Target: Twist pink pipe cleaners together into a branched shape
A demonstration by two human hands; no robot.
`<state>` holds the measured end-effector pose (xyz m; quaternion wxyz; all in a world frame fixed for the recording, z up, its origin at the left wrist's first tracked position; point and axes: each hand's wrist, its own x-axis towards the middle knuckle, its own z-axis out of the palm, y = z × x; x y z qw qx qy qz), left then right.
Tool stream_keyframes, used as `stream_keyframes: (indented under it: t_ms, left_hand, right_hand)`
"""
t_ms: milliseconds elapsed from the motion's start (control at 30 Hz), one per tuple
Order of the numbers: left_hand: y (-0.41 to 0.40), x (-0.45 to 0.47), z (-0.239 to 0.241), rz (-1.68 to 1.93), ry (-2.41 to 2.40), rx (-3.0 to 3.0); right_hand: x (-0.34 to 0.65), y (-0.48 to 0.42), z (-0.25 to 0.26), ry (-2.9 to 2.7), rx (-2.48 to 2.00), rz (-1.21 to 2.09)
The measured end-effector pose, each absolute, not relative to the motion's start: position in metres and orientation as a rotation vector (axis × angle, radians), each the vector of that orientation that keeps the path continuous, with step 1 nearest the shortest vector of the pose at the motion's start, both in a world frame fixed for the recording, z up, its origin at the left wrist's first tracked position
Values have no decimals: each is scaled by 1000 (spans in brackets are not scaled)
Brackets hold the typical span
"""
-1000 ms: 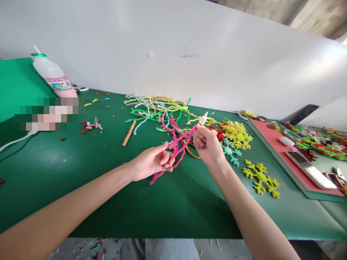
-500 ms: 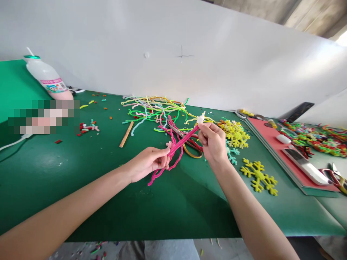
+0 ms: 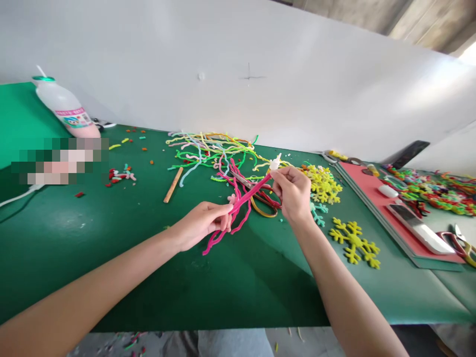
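Far left, at 10 o'clock: a white bottle (image 3: 65, 109) with a pink base and a straw leans against the white wall, standing on the green table (image 3: 111, 258). A blurred patch sits just below it. Toward centre, small coloured offcuts (image 3: 119, 174) lie scattered at 9 o'clock, and a short wooden stick (image 3: 173, 184) lies flat on the table beyond them.

Centre, 12 o'clock: a loose pile of pipe cleaners (image 3: 211, 148), yellow, green, light blue, pink, spread near the wall.

Left hand (image 3: 203, 225), just left of centre: fingers pinched closed on the lower end of the pink pipe cleaners (image 3: 243, 198). The bundle runs up toward 1 o'clock, with loose tails hanging below the hand toward the table.

Right hand (image 3: 293, 193), just right of centre: fingers closed around the upper end of the same pink bundle, and also gripping a small white glue bottle (image 3: 275, 162), nozzle pointing up and away. An orange-handled tool, likely scissors (image 3: 262, 204), lies on the table under the bundle.

Right of the hands, 2 to 3 o'clock: a heap of yellow snowflakes (image 3: 324, 183), a teal one (image 3: 318, 210) partly hidden by the wrist, and a single olive-yellow snowflake (image 3: 355, 242) lying apart. Far right: a red board (image 3: 375, 196) carrying a phone (image 3: 418, 227).
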<state>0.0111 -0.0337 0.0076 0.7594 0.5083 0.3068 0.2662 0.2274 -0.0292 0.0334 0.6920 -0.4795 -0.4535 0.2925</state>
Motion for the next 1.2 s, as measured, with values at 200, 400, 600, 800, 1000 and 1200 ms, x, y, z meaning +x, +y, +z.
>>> stream_keyframes:
  t_ms: [200,400,600,800,1000,1200]
  left_hand:
    - [-29,9,2,716,676,946]
    - [-25,8,1,828,681,799]
    - [-22,6,1,864,702,705]
    - [-27,8,6,672,634,772]
    - [-33,9,9,634,640,1011]
    - [-34,11,9,648,579,1068]
  right_hand:
    - [230,-28,35,-965,-1082,764]
    - [231,-28,35,-946,-1085,734]
    - [231,-27,30,-926,-1071,717]
    - [232,-26,29,-918,-1079,770]
    - [232,-27,27,-996,-1116,697]
    - [231,-24,19,-1121,-1208,490]
